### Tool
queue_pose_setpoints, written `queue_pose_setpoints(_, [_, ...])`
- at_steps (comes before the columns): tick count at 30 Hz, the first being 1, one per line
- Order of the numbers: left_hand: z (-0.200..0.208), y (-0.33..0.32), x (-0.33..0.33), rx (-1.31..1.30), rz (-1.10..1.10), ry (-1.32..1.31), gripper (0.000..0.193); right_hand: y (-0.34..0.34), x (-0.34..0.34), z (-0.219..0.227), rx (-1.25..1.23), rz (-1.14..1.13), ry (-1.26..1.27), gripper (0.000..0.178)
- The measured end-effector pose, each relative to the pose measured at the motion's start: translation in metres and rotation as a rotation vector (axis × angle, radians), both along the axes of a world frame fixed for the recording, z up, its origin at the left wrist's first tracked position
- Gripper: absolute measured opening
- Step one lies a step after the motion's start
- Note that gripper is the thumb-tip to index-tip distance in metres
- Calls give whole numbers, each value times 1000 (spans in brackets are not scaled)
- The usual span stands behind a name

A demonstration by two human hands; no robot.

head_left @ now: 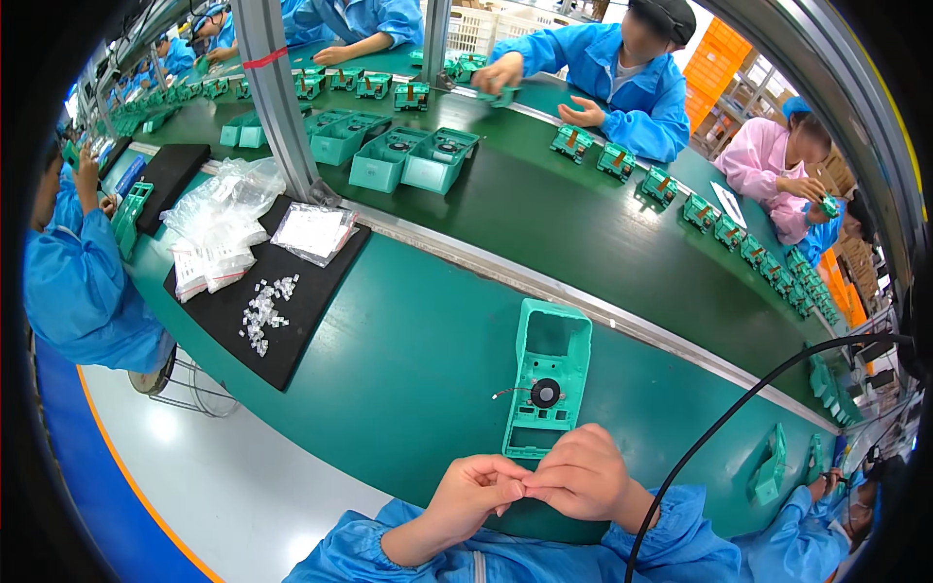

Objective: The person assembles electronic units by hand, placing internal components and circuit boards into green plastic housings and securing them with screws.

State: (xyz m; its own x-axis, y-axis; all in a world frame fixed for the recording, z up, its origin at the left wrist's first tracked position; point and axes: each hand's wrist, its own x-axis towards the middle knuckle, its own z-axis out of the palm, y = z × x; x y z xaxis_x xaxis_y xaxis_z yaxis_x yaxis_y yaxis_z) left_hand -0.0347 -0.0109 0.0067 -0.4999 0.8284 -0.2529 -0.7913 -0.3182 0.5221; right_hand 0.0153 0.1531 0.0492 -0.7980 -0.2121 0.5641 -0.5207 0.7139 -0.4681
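Green plastic housing (562,367) lies on the table (418,350) just beyond both hands: an oblong shell with a large rectangular opening at its far end, a narrower one at its near end, and a round black part (545,393) between them, trailing a thin wire to the left. The left hand (461,500) and right hand (588,476) meet at the near end, fingers pinched tip to tip; whether they grip anything small, I cannot tell. The table is smooth green, bordered by a metal rail, with a darker green belt (505,214) beyond carrying rows of green units (571,143). People in blue or pink work around it. On a black mat (316,301), clear bags (228,209) hold whitish contents, beside a loose heap of small clear pieces (260,316). Orange crates (712,63) stand behind.
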Motion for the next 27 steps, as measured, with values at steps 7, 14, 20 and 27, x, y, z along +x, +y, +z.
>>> queue_pose_setpoints(7, [-3,3,2,99,-63,-228,12,-3,2,1,54,-105,1,14])
queue_pose_setpoints(14, [-9,6,3,9,-48,-288,19,1,-4,8,199,-88,-81,13])
queue_pose_setpoints(20, [-18,13,7,-746,132,1924,38,46,-58,19,518,-411,-195,9])
queue_pose_setpoints(27, [-26,13,8,-803,53,2043,38,61,-75,-7,557,-445,-501,9])
